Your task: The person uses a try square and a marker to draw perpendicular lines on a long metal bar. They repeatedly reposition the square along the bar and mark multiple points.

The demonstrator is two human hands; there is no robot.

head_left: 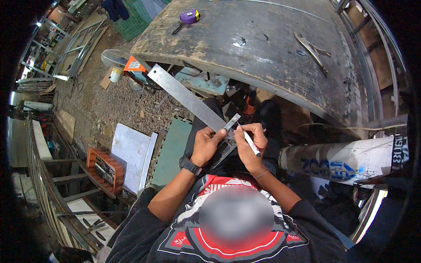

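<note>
A long flat metal strip [186,97] with a hole at its far end slants across my lap. My left hand [205,148] is closed round its near end, with the thumb pressing on a smaller metal piece [232,122] that lies across the strip. In my right hand [253,153] is a white marker pen [251,143], pinched between the fingers. Its tip end is up beside the small metal piece; whether it touches the metal I cannot tell. My palms hide part of the strip's near end.
A worn dark workbench [206,41] stands ahead, bearing a purple tape measure [189,16] and locking pliers [312,52]. To my right lies a white gas cylinder [337,160]. At left are a fan [115,59], an orange crate [104,170], a pale panel [130,155] and metal frames [57,179].
</note>
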